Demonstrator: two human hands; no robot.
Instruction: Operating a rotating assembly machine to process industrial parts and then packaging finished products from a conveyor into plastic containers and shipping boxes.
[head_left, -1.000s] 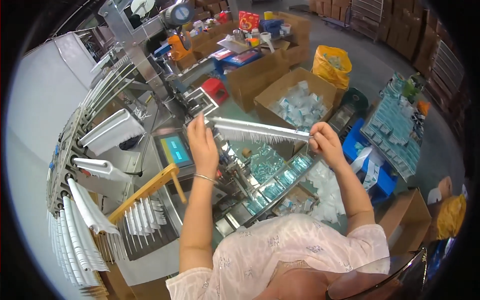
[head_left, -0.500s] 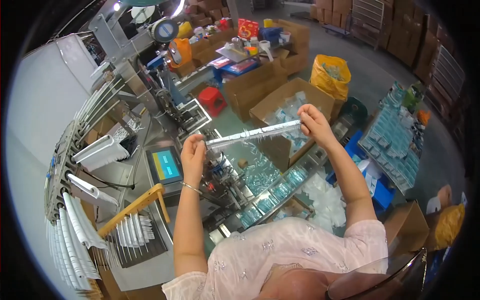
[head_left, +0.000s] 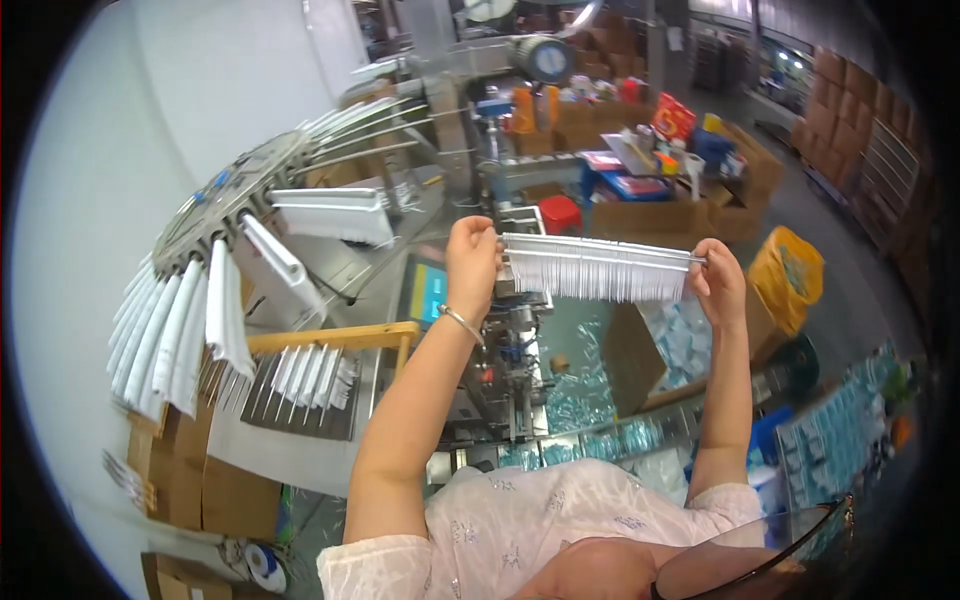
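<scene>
Stretched between my hands is a thin metal rod strung with a row of white threadlike strips (head_left: 600, 272), which hang down in a fringe. My left hand (head_left: 470, 262) pinches one end, and my right hand (head_left: 718, 280) grips the bare tip at the other. Left of my hands stands a round carousel machine (head_left: 225, 190) with rods sticking out all around it; several carry white strip bundles (head_left: 165, 340). Beside my left forearm, a wooden rack (head_left: 335, 335) stands over a dark tray holding more rods with white strips (head_left: 310, 375).
A touchscreen (head_left: 428, 292) is behind my left wrist. Clear blue-green packets lie along a conveyor (head_left: 620, 440) in front of my body. To the right are an open carton of packets (head_left: 680, 340), a yellow bag (head_left: 785, 275) and a packet-covered table (head_left: 835, 440). A red stool (head_left: 560, 214) stands beyond.
My view has turned left, bringing the carousel closer to the middle. The rod tilts the other way, its right end now slightly lower, and the fringe hangs more fully in sight. Both hands keep their hold.
</scene>
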